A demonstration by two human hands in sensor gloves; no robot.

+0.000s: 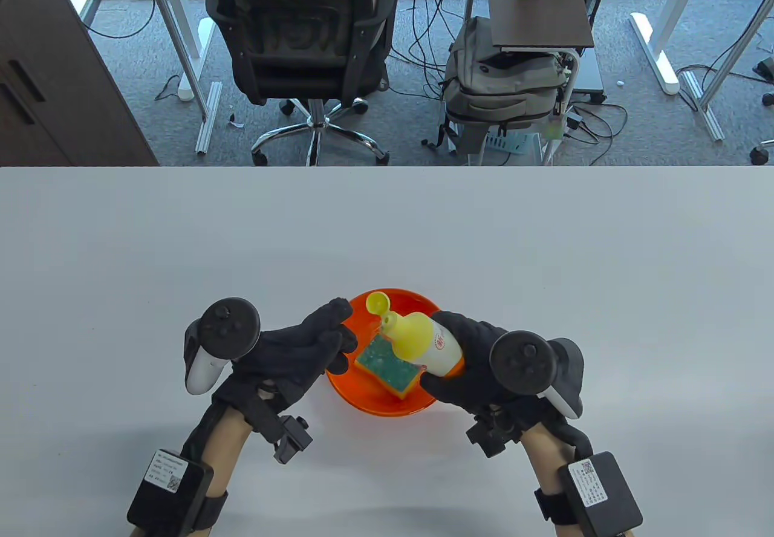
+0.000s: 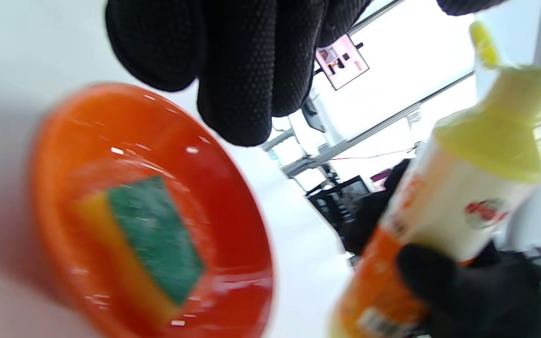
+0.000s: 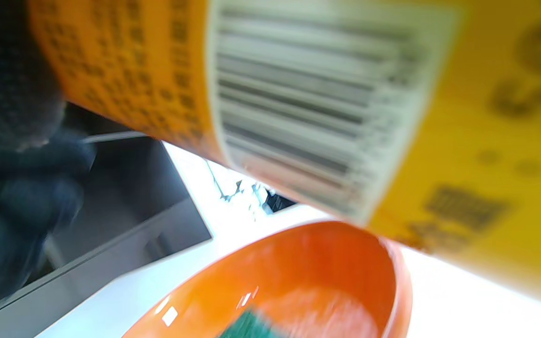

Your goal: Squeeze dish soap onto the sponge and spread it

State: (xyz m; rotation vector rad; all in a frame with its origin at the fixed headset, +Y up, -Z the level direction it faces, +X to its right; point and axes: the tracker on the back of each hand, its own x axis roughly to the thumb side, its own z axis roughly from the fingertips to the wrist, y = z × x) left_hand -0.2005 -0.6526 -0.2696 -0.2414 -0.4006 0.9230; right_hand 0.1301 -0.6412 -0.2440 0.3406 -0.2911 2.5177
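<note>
Right hand [image 1: 484,361] is gripping the dish soap bottle [image 1: 423,343] around its body, tilting it nozzle-down toward the left hand. Flip cap [image 1: 377,303] is hanging open off the nozzle. Nozzle is hovering just over the near corner of the sponge [image 1: 387,366]; whether it is touching is not readable.

Sponge is lying green side up in the orange bowl [image 1: 396,407], between the two hands, partly under the bottle.

Left hand [image 1: 302,349] is holding nothing that I can see; fingers are curled loosely, fingertips sitting at the bowl's rim on its own side. Whether it is actually pressing the rim is unclear.

No soap is showing on the sponge yet, so squeezing looks like the step in hand.

Risks, as judged:
- Nozzle is aiming at the sponge's edge, not its middle; a hard squeeze could be sending soap into the bowl instead.
- Bowl is light-looking and may not be pinned; bottle pressure on the sponge could be sliding or tipping it on the counter [image 1: 121,247].
- Open cap could be catching the stream.
</note>
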